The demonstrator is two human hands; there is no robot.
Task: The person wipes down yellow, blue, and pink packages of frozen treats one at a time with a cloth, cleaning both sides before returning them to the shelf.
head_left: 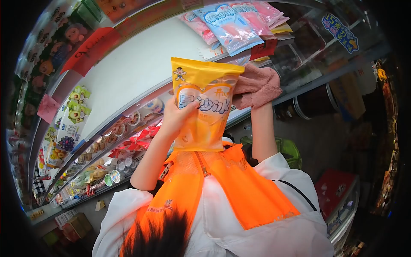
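Observation:
My left hand (180,113) grips a yellow snack bag (203,124) by its left side, with the thumb across the front. The bag is upright before my chest, with a cartoon figure and large printed characters on it. A pink cloth (260,85) covers my right hand, hiding most of its fingers. The hand is closed on the cloth, which lies against the bag's upper right edge. Whatever part of the right hand is behind the bag is hidden.
A white shelf (141,64) runs along the left and top. Blue and pink bags (231,28) lie at its far end. Lower shelves hold cups (115,175) and packets. Red price tags (92,49) hang on the edges. A green basket (289,152) stands beyond my right arm.

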